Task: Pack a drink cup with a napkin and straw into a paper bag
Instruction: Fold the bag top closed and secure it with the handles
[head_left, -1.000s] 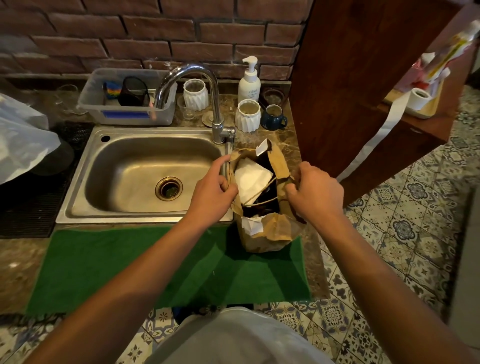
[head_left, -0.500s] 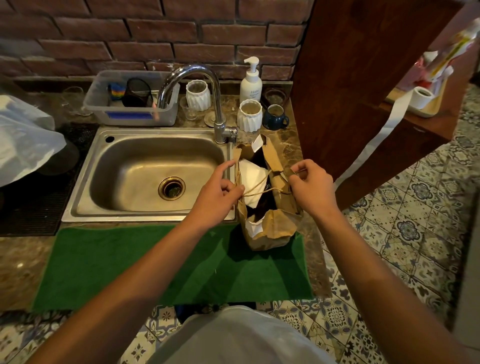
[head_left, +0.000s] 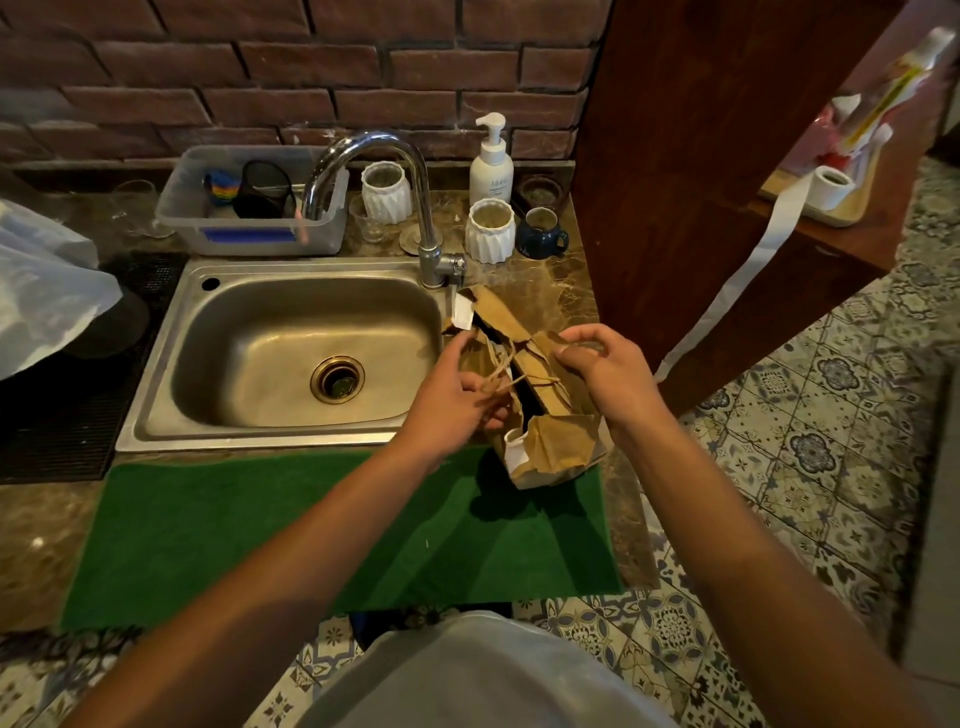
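I note a brown paper bag (head_left: 550, 447), green mat (head_left: 291, 525), silver sink (head_left: 291, 353), red-brown brick wall (head_left: 291, 67), blue-grey patterned floor tiles (head_left: 810, 457).

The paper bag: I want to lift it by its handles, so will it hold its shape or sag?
The bag will likely sag: its paper is creased and crumpled. It may tip, since it already leans on the mat. Its thin handles look floppy.

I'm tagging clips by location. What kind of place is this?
Probably a small cafe's wash-up counter: a stainless steel sink with curved chrome tap against a red brick wall, cups beside a white pump soap bottle, and a brown paper takeaway bag.
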